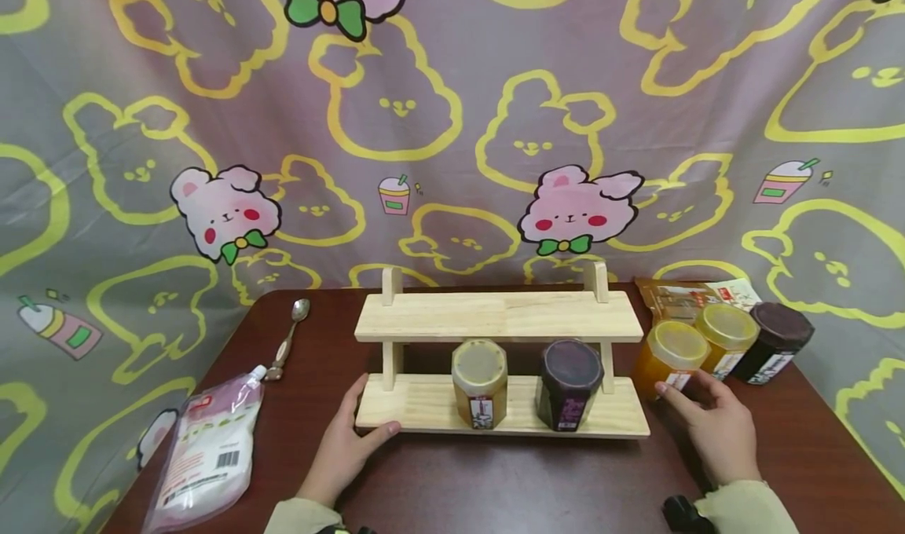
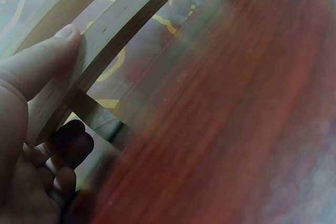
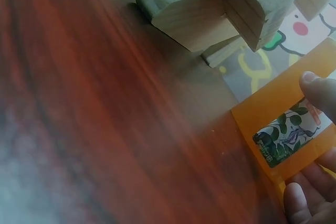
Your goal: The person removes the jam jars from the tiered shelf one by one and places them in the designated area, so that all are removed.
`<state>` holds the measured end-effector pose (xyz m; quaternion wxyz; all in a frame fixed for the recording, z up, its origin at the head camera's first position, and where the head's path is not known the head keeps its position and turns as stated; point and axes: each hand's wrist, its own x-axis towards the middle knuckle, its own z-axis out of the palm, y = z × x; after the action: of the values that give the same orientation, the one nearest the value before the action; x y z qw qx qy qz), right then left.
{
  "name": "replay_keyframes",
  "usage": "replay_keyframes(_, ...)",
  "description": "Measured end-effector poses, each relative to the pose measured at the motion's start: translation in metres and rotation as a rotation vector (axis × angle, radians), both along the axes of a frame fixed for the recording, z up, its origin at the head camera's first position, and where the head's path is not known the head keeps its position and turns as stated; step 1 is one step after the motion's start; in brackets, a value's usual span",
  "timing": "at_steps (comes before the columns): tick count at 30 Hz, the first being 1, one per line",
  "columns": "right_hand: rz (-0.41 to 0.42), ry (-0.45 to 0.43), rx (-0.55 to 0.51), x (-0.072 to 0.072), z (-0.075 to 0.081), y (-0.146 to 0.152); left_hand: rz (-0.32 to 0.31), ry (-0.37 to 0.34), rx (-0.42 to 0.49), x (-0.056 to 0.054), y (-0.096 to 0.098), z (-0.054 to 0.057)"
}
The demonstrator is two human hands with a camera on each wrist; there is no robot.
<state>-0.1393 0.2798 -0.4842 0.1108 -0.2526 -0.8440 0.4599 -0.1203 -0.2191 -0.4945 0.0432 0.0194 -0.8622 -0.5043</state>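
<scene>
A two-tier wooden rack (image 1: 495,318) stands on the dark table, with a pale yellow jar (image 1: 481,389) and a dark purple jar (image 1: 569,385) on its lower shelf (image 1: 424,416). My left hand (image 1: 351,444) grips the left end of that shelf. The left wrist view has the thumb (image 2: 60,51) on the wood and the other fingers curled beneath. Right of the rack, my right hand (image 1: 719,428) holds an orange jar (image 1: 665,361) between thumb and fingers. In the right wrist view, the jar's printed label (image 3: 289,132) shows, its base close to the tabletop.
Just behind the held jar are another yellow jar (image 1: 728,334) and a dark-lidded jar (image 1: 778,334), with a brown packet (image 1: 672,298) farther back. At the left lie a spouted pouch (image 1: 212,448) and a spoon (image 1: 286,345). A patterned curtain (image 1: 452,126) hangs behind the table.
</scene>
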Motion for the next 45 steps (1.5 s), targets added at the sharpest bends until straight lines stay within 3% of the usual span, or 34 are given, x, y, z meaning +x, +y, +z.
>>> replay_keyframes(26,-0.092,0.057,-0.029,-0.010,-0.004,-0.003,-0.010,0.016,-0.015,0.001,0.002,0.000)
replay_keyframes(45,-0.095,0.086,0.023,-0.019,0.000,-0.007,0.006,-0.005,0.004,0.000,0.001,0.001)
